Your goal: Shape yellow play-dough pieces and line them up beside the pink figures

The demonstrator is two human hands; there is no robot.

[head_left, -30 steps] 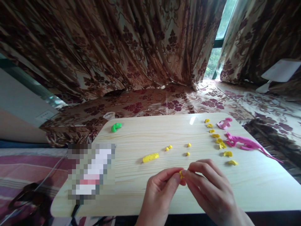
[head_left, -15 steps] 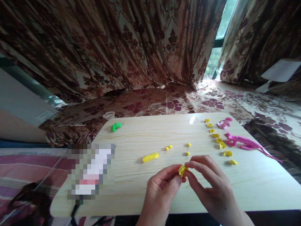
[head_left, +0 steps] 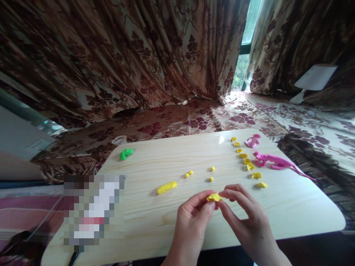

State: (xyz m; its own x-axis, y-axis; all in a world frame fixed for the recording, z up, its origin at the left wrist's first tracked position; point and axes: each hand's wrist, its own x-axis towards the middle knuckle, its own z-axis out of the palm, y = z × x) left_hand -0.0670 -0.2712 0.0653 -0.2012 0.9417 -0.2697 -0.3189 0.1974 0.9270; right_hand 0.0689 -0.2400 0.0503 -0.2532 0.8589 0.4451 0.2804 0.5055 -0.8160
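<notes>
Between my hands, above the table's near side, is a thin, flattened piece of yellow modelling clay (head_left: pixel 214 197) with a wavy edge. My left hand (head_left: pixel 194 214) pinches it between thumb and fingers. My right hand (head_left: pixel 245 214) has its thumb and fingertips at the piece's right edge. Beyond them lie small yellow clay balls (head_left: pixel 211 179), two near each other and two further right. A yellow clay roll (head_left: pixel 166 187) lies to the left. Off to the right, several thin curled yellow clay pieces (head_left: pixel 256 175) form a row.
The pale wooden table (head_left: pixel 144 229) carries a long pink clay piece (head_left: pixel 277 162) and a lighter pink lump (head_left: pixel 253 140) at right, with green clay (head_left: pixel 126 154) at far left. A pixelated object (head_left: pixel 97 210) lies at left. A white lamp (head_left: pixel 315 77) stands beyond.
The yellow piece between my fingers has turned and now looks flatter and wider. The view has swung right, so the table's things appear further left.
</notes>
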